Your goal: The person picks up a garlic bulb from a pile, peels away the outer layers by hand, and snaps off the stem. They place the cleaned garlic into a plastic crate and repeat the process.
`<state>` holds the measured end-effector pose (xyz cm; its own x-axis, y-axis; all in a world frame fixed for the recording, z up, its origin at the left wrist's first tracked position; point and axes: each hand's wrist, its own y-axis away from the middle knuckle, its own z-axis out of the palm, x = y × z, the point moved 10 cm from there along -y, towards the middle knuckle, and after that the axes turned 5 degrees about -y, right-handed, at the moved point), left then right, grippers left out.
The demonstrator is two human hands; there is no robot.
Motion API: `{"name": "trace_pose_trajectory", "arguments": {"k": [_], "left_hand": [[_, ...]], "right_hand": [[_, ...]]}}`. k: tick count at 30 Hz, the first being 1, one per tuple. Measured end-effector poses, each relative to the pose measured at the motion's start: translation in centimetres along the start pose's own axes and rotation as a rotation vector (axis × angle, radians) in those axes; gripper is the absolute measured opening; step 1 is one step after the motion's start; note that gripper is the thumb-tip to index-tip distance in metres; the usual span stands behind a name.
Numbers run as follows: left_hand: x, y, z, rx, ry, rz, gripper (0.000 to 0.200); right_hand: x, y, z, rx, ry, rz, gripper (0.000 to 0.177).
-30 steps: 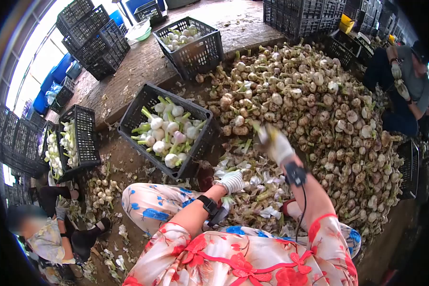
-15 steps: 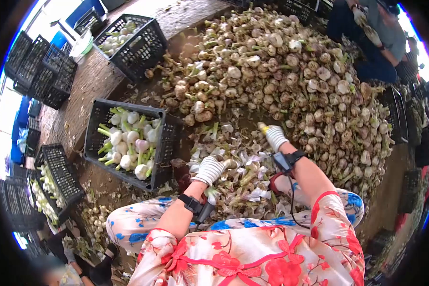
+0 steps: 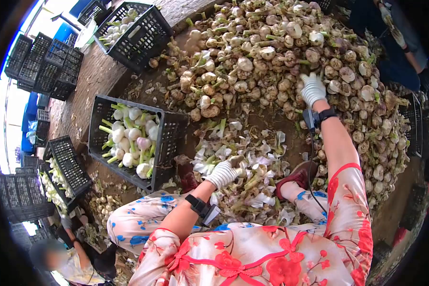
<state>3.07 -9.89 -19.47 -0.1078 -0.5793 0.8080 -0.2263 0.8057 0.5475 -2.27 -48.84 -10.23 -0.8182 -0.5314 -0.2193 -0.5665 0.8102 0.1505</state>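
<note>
My right hand, in a striped white glove, reaches onto the heap of unpeeled garlic bulbs, its fingers spread and touching bulbs at the near slope. Low over the loose garlic skins is my left hand, gloved the same way. Its fingers are curled, and what they hold, if anything, I cannot make out. To its left, a black crate holds cleaned white garlic bulbs with short green stems.
Another black crate with garlic stands at the back left. Stacked crates are further left, and a tilted crate holds trimmed garlic. One person sits beyond the heap at right; another person is at lower left.
My right hand has moved forward and right, from above the skins onto the heap. My left hand has shifted slightly right over the skins. The view has tilted a little.
</note>
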Motion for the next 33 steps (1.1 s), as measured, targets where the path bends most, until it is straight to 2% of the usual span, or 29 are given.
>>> {"name": "trace_pose_trajectory", "arguments": {"k": [1,2,3,4,5,7,9,10,11,13,14,15,16,18,19,20,22,24,25,26,27,29,33], "left_hand": [[-0.1,-0.3,0.1,-0.019,0.119,-0.016,0.051],[1.9,0.4,-0.8,-0.002,0.212,-0.093,0.056],[3.0,0.1,-1.9,0.079,0.364,-0.067,0.058],[3.5,0.2,-2.5,0.153,0.513,-0.056,0.061],[5.5,0.1,-3.1,0.177,0.568,0.047,0.063],[9.3,1.1,-3.4,0.152,0.843,0.057,0.061],[11.9,1.1,-4.0,0.187,0.935,0.235,0.059],[11.7,2.0,-6.3,0.550,0.909,0.325,0.040],[11.2,2.4,-7.0,0.531,0.950,0.325,0.030],[14.7,5.0,-6.8,0.097,1.122,0.404,0.026],[13.2,5.5,-7.0,0.222,1.160,0.316,0.025],[12.9,6.3,-6.4,0.218,1.161,0.324,0.025],[12.9,7.1,-6.3,0.260,1.071,0.354,0.027],[13.2,8.5,-6.1,0.358,0.936,0.467,0.034],[13.2,9.1,-6.1,0.424,0.892,0.445,0.044],[14.0,10.1,-6.2,0.498,0.819,0.500,0.035],[14.2,11.5,-6.4,0.572,0.753,0.557,0.031],[12.6,10.1,-4.7,0.319,0.962,0.430,0.035],[12.6,10.4,-4.9,0.318,0.967,0.435,0.035],[12.9,10.5,-4.4,0.210,1.029,0.452,0.039],[13.5,10.6,-3.9,0.101,1.089,0.470,0.042],[13.1,10.7,-3.9,0.095,1.118,0.425,0.047],[13.4,10.0,-2.6,-0.073,1.356,0.335,0.051]], "right_hand": [[-1.7,2.0,0.6,-0.079,-0.116,-0.067,0.049],[-2.3,3.8,1.2,-0.095,-0.348,0.019,0.051],[-3.1,5.3,2.2,-0.115,-0.576,0.097,0.052],[-4.6,6.5,4.9,-0.157,-0.908,0.034,0.054],[-6.0,8.2,7.2,-0.195,-1.245,-0.020,0.056],[-12.1,13.9,4.2,-0.191,-1.046,-0.113,0.063],[-16.7,18.8,2.3,-0.251,-1.257,-0.196,0.062],[-17.3,20.1,2.4,-0.241,-1.381,-0.257,0.058],[-17.7,20.8,2.4,-0.227,-1.501,-0.322,0.054],[-18.6,22.4,0.2,-0.567,-1.832,0.009,0.044],[-18.0,21.7,0.1,-0.456,-1.791,-0.036,0.040],[-17.8,21.5,-0.5,-0.347,-1.749,-0.079,0.037],[-17.8,21.9,-0.8,-0.341,-1.745,-0.086,0.037],[-18.2,23.4,0.8,-0.530,-1.632,0.107,0.034],[-18.3,23.3,1.5,-0.527,-1.628,0.099,0.034],[-18.6,23.1,3.3,-0.567,-1.744,0.117,0.035],[-19.3,24.0,3.1,-0.605,-1.851,0.133,0.036],[-19.3,25.4,1.9,-0.651,-1.678,0.093,0.036],[-19.5,26.1,1.4,-0.672,-1.592,0.075,0.036],[-19.7,26.2,0.2,-0.589,-1.586,-0.017,0.033],[-19.8,26.7,-0.2,-0.588,-1.580,-0.016,0.033],[-19.9,27.8,-1.4,-0.591,-1.510,-0.034,0.029],[-19.5,28.1,-2.0,-0.457,-1.550,-0.057,0.028]]}}
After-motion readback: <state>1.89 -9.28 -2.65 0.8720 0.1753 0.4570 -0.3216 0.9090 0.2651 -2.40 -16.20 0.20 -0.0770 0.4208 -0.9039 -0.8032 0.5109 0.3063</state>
